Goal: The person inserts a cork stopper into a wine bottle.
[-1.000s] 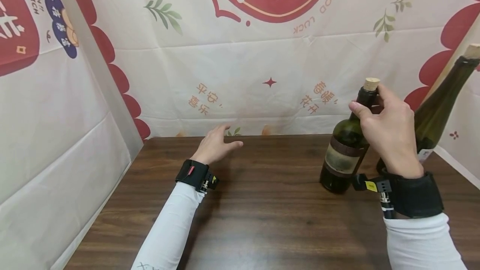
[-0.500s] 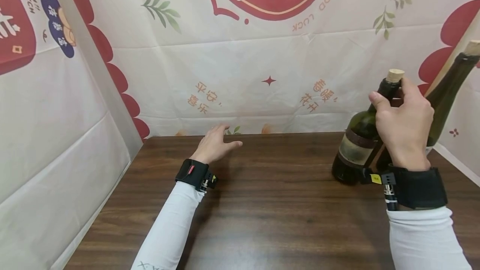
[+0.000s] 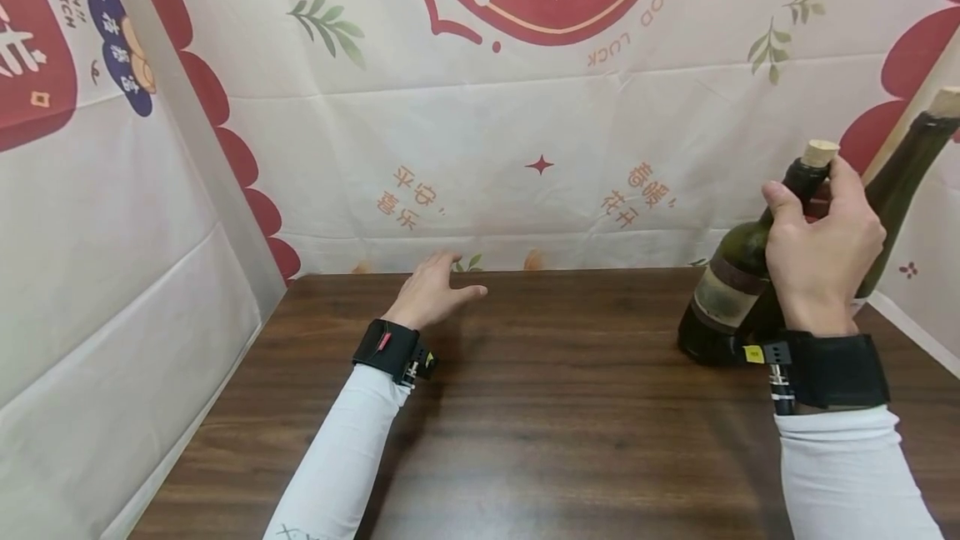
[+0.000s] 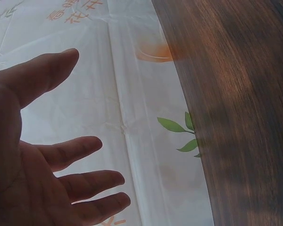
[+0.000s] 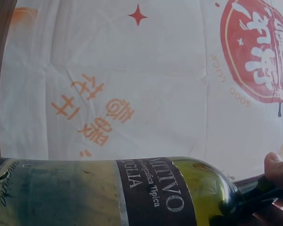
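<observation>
Head view: my right hand (image 3: 821,252) grips the corked bottle (image 3: 738,286) neck at right, not yet released; left hand (image 3: 435,290) relaxed, empty.

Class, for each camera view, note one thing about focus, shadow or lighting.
Head view: sharp and evenly lit, soft arm shadows on the brown wooden table. Left wrist view: the open left hand is dim and shaded. Right wrist view: the dark green corked wine bottle looks slightly soft and dim.

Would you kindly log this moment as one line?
right hand: grips corked bottle by neck, beside second bottle | left hand: open, holding nothing | surface: wooden table
</observation>
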